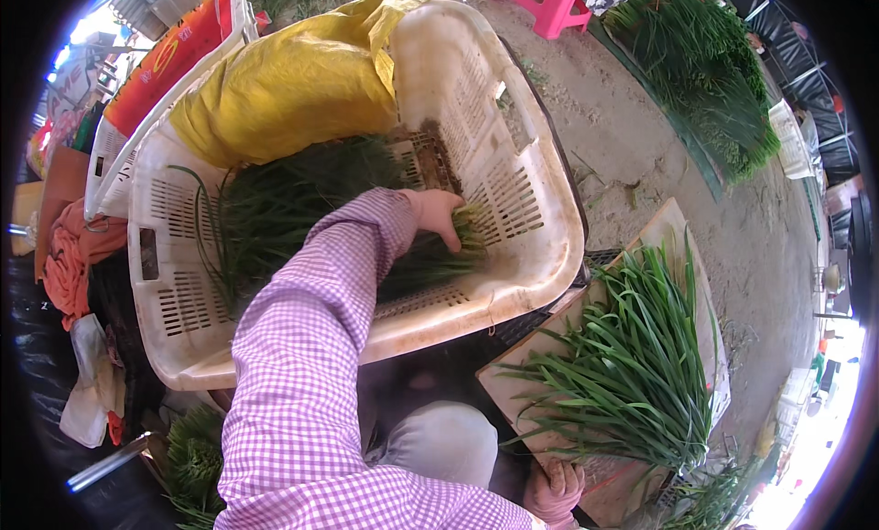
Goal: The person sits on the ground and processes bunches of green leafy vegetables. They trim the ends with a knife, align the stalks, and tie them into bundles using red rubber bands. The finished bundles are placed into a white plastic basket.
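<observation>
My left hand (439,215), at the end of a purple-checked sleeve, reaches down into a white plastic basket (439,341). Its thumb and fingers are around the pale stem ends of a bundle of garlic chives (468,231). More long green leaves (275,217) lie on the basket floor, pointing left. My right hand (555,489) is low in the view by a pale board (511,375), its fingers curled; whether it grips anything cannot be made out. On that board rests a large bunch of garlic chives (632,365), its stem ends tied near the lower right.
A yellow woven sack (295,90) drapes over the basket's far side. Behind it stands another white crate (110,166) with a red printed sheet (178,56). Heaped greens (693,77) lie on the ground at the upper right, near a pink stool (546,8). My knee (443,441) is below the basket.
</observation>
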The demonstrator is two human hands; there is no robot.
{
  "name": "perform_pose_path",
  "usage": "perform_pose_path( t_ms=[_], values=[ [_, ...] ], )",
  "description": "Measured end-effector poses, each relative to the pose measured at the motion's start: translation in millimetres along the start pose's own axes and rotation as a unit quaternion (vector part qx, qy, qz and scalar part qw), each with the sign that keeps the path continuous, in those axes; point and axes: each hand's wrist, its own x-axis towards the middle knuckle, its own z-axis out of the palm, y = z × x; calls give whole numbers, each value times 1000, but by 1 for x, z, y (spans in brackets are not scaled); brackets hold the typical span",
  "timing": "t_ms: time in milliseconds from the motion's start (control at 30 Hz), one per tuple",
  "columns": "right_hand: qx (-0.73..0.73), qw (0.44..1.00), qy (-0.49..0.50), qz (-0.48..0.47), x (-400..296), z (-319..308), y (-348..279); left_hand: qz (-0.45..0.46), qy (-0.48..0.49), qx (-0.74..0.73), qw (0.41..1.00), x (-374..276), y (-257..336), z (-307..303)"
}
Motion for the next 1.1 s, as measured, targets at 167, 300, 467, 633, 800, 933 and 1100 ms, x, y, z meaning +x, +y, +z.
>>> perform_pose_path(
  t_ms=[167,300,467,633,800,933,1100],
  values=[
    [2,1000,6,2,-1,0,0,-37,-98,-8,994,-21,17,-25],
    [-2,1000,-8,15,3,-7,-5,36,54,-79,995,-41,7,-33],
    [2,1000,-8,11,-5,-3,-2,-20,124,-70,990,-73,21,-59],
    [21,1000,-16,13,-2,-9,-2,-18,233,-77,969,-67,-1,-46],
    [46,999,-13,3,-3,-5,3,39,169,-154,973,-111,32,-92],
    [43,999,12,3,-3,-5,0,42,251,-295,921,-149,60,-137],
    [52,998,24,-17,5,-18,2,85,565,-288,768,-245,126,-192]
  ],
)
